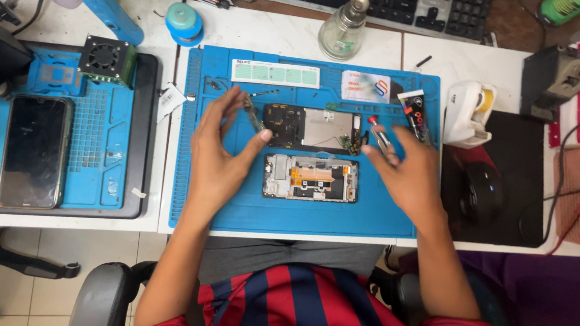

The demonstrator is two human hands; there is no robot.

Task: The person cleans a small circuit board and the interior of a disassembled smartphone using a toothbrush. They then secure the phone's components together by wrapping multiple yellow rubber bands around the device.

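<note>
Keyboard (380, 4) cut off at top

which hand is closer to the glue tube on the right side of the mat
Right. The right hand lies just below and left of the glue tube, holding a red-tipped tool. The left hand is far off, across the two opened phone parts.

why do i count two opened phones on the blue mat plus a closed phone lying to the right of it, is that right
Not quite: the closed phone lies left of the blue mat, not right. The head view shows it there. Two opened phones do lie on the mat.
</note>
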